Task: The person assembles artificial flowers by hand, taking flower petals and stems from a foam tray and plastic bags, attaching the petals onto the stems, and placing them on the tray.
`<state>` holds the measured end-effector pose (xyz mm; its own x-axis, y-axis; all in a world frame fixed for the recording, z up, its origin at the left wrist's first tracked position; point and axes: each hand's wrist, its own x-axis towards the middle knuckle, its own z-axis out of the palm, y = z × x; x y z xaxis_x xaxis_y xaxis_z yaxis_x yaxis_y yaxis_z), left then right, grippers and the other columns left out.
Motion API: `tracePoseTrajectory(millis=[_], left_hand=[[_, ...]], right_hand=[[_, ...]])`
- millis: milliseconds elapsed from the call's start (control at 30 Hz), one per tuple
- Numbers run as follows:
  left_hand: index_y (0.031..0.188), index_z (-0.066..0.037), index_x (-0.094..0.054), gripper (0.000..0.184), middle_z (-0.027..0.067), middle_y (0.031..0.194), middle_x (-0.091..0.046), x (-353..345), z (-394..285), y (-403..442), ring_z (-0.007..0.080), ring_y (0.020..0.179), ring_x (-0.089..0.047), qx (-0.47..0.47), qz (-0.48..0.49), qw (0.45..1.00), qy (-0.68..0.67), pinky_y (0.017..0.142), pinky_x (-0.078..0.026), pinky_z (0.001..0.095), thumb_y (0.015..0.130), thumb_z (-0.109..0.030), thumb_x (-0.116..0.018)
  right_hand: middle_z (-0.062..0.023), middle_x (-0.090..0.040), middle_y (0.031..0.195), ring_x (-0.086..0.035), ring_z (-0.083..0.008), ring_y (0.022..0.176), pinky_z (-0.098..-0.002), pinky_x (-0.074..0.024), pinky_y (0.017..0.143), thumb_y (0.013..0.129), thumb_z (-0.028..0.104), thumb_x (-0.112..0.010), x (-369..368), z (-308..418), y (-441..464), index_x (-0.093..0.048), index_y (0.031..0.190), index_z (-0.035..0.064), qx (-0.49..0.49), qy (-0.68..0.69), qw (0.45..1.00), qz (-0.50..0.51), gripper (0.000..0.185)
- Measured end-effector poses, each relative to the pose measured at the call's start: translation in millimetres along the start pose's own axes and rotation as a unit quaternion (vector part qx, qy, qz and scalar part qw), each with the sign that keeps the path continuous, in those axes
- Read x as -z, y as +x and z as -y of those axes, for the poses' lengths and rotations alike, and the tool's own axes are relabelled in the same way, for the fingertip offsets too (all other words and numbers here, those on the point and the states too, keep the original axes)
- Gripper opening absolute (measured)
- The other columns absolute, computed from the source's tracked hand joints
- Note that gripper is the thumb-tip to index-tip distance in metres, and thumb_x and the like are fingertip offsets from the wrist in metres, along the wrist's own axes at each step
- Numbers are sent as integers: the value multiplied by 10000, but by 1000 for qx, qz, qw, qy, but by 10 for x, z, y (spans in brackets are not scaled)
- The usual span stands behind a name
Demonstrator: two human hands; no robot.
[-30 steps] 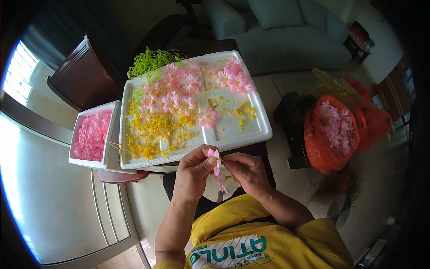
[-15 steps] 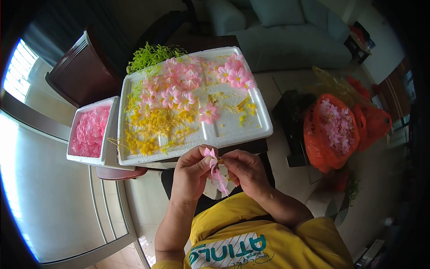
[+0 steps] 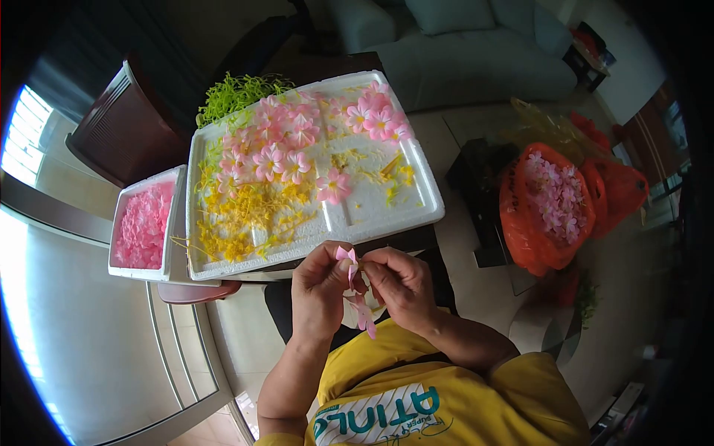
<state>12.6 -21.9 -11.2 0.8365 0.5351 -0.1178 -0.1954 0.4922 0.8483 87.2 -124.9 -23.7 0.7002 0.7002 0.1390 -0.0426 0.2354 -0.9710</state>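
Just in front of the tray's near edge, my left hand pinches a pink artificial flower between thumb and fingers. My right hand meets it from the other side, its thumb and forefinger closed at the flower's base; the small piece between them is mostly hidden. More pink petals hang below, between the two hands. Beyond them lies a white foam tray with pink flowers and loose yellow stamen pieces. One single flower rests near the tray's middle.
Left of the tray stands a white foam box of pink petals. Green plastic stems are heaped at the back corner. To the right, a red bag holds pink flowers. A brown chair and a sofa stand behind.
The view has shifted slightly, so the tray appears a little further left and higher. Both hands stay together at the flower, and the hanging petals have turned and swung a little.
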Motion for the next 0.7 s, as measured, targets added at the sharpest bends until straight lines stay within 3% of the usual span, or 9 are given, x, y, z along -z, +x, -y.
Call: tracePoseTrajectory(millis=[233, 400, 567, 700], left_hand=[[899, -7, -556, 55, 39, 766, -532, -33, 35, 13, 107, 584, -484, 23, 14, 1000, -11, 554, -425, 206, 858, 0, -521], [884, -6, -549, 42, 40, 819, -528, -126, 105, 1, 114, 601, -486, -56, -10, 995, 77, 565, -427, 207, 849, 8, -531], [867, -5, -545, 20, 45, 868, -519, -178, 146, 14, 117, 641, -479, -68, 7, 997, 46, 581, -424, 208, 847, -1, -543], [852, -13, -543, 6, 51, 883, -516, -252, 142, 17, 116, 685, -461, -62, 31, 998, -15, 613, -406, 206, 853, -18, -546]], right_hand=[[10, -513, 598, -401, -51, 481, -183, -310, 426, 861, 32, -519, 19, 38, 7, -589, 848, 7, 15, 49, 999, -5, 75], [5, -523, 599, -392, -49, 483, -179, -314, 440, 863, 32, -514, 81, 58, 2, -589, 838, 10, 47, 18, 999, -17, 82], [-5, -546, 616, -396, -46, 488, -175, -317, 445, 861, 35, -519, 185, 122, 23, -588, 829, 12, 6, 29, 1000, 7, 80], [-13, -559, 628, -403, -45, 494, -174, -323, 447, 858, 38, -528, 263, 114, 3, -588, 823, 11, -109, 203, 972, 31, 75]])
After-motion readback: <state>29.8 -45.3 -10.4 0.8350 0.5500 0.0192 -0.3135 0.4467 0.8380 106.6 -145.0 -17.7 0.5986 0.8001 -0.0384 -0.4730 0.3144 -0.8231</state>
